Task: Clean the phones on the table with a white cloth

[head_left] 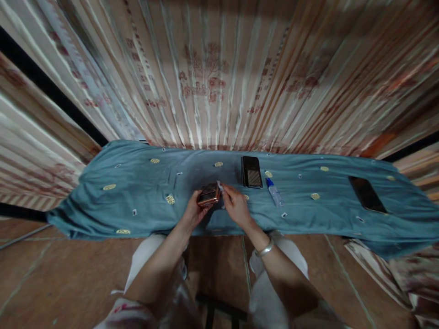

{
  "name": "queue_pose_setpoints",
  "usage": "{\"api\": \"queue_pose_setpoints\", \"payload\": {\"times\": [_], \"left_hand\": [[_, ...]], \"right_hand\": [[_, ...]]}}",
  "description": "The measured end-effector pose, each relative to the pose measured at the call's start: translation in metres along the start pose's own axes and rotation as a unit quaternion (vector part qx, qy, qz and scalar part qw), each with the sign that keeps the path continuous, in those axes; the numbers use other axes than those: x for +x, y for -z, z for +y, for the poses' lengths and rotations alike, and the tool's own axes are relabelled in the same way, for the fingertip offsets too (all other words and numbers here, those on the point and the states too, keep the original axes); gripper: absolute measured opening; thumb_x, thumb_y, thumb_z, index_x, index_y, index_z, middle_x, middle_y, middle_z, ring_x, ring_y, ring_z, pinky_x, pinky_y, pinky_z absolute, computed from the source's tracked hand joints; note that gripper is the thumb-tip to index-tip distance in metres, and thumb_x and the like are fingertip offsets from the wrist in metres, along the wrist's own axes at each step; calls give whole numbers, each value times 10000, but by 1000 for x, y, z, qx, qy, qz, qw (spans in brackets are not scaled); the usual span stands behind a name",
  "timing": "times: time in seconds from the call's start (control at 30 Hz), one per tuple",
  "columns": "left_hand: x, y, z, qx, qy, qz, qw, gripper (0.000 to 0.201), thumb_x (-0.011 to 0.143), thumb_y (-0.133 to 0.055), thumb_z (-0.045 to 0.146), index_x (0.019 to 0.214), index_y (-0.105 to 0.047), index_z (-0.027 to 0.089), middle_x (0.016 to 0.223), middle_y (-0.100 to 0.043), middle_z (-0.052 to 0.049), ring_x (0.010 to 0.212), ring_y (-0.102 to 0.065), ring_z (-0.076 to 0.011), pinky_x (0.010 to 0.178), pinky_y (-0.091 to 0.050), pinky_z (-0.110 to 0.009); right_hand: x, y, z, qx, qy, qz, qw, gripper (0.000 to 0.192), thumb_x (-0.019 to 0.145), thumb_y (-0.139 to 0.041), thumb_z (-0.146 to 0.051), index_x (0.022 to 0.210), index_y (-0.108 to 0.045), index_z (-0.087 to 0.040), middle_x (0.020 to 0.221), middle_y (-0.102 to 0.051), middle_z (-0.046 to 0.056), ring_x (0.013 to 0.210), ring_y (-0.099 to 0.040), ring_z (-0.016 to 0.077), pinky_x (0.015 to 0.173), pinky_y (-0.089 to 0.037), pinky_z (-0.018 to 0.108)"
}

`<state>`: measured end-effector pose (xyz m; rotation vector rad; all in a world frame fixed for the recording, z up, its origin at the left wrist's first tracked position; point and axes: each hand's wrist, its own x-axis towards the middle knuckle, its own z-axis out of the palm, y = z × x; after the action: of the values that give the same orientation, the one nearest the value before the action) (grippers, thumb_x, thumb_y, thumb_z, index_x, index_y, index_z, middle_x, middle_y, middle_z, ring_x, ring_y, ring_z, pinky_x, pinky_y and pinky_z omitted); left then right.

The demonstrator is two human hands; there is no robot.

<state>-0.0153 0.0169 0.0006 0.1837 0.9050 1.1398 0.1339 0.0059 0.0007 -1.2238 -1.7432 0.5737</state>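
Observation:
My left hand (194,210) is closed around a small, shiny, reddish-brown box-shaped object (208,194) with a dark top, held just over the blue cloth. At its right side my right hand (235,204) pinches a thin whitish piece (220,186), perhaps cloth or tissue, against the object's edge. Its exact kind is too blurred to tell. To the right of my right hand lies a black case (252,172) with a brownish patterned panel. Beside that is a small clear bottle (275,194) with a blue cap, lying on its side.
A blue cloth (192,169) with yellow and white prints covers the long narrow table. Toward its right end lies a dark smartphone (367,194). Patterned curtains (212,82) hang directly behind, between dark poles (51,87). Under the table edge is a tiled floor (30,274).

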Motion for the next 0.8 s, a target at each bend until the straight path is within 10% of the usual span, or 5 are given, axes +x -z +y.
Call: {"api": "queue_pose_setpoints", "payload": {"times": [0.4,0.8], "left_hand": [[13,-4,-2,-23,-76,87,993,129,825,-474,171,829,-601,143,607,-640,-7,510,-608,-119,494,-495,-200],[15,0,-7,-16,-62,-41,997,224,820,-549,96,1032,-620,108,882,-730,-89,789,-701,-183,749,-567,-308]], "right_hand": [[-11,-1,-12,-84,70,-22,994,395,970,-353,-235,1302,-563,-194,1168,-679,105,1054,-631,208,953,-498,372],[-2,-2,10,-252,58,0,966,434,962,-304,-166,1331,-513,-72,1127,-655,210,1026,-601,288,930,-487,458]]}}
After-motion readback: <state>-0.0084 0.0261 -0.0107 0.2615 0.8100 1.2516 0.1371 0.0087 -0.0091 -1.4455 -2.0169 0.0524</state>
